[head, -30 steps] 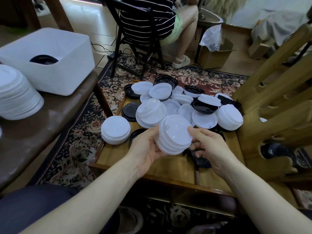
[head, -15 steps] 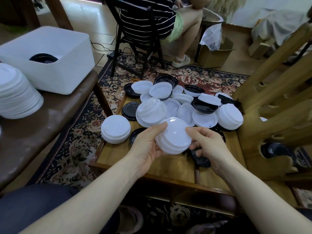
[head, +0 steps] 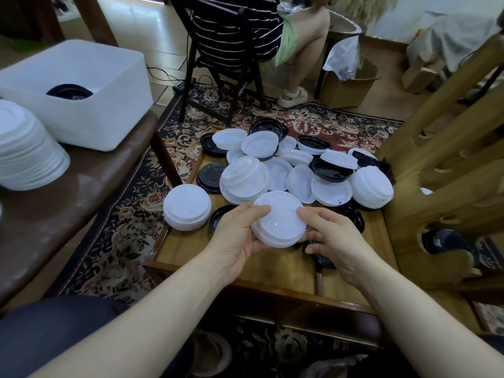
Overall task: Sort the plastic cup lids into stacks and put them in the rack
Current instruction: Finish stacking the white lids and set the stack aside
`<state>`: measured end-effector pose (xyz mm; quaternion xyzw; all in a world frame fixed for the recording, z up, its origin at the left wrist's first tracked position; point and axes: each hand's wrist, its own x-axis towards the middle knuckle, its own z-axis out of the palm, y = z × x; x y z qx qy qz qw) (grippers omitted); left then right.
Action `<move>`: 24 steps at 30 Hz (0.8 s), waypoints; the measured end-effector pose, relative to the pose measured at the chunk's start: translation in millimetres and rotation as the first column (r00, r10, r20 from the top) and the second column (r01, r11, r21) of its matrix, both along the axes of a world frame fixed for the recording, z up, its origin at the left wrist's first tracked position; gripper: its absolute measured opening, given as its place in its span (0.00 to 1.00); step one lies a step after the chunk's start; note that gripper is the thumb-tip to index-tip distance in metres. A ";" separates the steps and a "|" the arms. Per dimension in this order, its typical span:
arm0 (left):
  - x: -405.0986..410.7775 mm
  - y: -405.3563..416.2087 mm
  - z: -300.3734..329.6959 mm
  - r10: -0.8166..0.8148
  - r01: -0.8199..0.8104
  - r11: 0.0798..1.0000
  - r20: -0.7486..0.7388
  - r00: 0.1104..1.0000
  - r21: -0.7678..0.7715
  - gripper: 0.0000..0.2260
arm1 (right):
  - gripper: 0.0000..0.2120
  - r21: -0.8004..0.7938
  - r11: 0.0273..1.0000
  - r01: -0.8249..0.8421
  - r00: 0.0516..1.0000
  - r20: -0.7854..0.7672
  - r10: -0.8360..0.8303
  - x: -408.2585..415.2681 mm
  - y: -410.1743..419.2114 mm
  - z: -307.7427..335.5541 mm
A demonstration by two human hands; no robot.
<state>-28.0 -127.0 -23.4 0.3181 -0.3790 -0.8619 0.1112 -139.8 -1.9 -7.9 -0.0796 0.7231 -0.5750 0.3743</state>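
Note:
I hold a short stack of white lids (head: 278, 218) above the low wooden tray (head: 272, 268). My left hand (head: 236, 236) grips its left rim with thumb on top, and my right hand (head: 331, 237) pinches the right rim. Behind it lies a heap of loose white and black lids (head: 294, 165). A separate white stack (head: 186, 205) sits at the tray's left edge, another white stack (head: 373, 189) at the right. The wooden rack (head: 447, 170) rises at the right, with a black lid (head: 447, 241) in a lower slot.
A brown bench (head: 68, 203) on the left carries a white bin (head: 81, 94) with a black lid inside and a tall pile of white lids (head: 24, 151). A person sits on a black chair (head: 218, 64) beyond the tray. A patterned rug covers the floor.
The stack has turned in my hands from tilted to nearly flat-topped, and sunk slightly. My left thumb has come over its top edge. The camera has dipped a little.

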 end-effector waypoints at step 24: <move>11.6 -54.6 21.4 0.519 -0.518 0.854 0.109 0.848 -0.045 0.20 | 0.19 0.246 0.938 -0.246 0.592 -0.728 0.346 -18.4 -53.7 4.6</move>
